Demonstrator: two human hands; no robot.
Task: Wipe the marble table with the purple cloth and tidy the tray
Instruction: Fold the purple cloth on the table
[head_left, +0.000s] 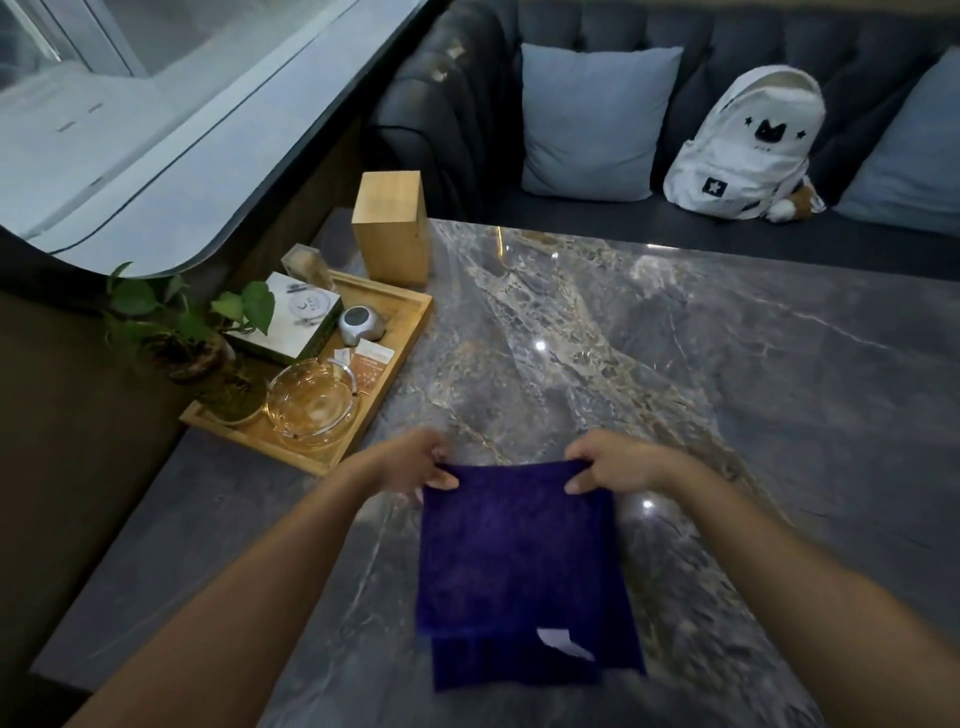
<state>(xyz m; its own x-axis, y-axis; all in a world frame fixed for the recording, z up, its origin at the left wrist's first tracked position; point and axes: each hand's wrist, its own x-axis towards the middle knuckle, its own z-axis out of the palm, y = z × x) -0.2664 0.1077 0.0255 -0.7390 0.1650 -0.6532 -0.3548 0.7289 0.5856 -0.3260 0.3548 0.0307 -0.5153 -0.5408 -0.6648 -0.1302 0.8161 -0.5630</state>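
Purple cloth (511, 551) pinched at its far corners by left hand (410, 465) and right hand (615, 462), held taut to spread flat over tabletop (727, 374); wooden tray (410, 317) beyond the left hand.

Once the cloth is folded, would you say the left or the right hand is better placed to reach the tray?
Probably the left hand: the wooden tray sits on its side. The right hand would have to cross over the purple cloth.
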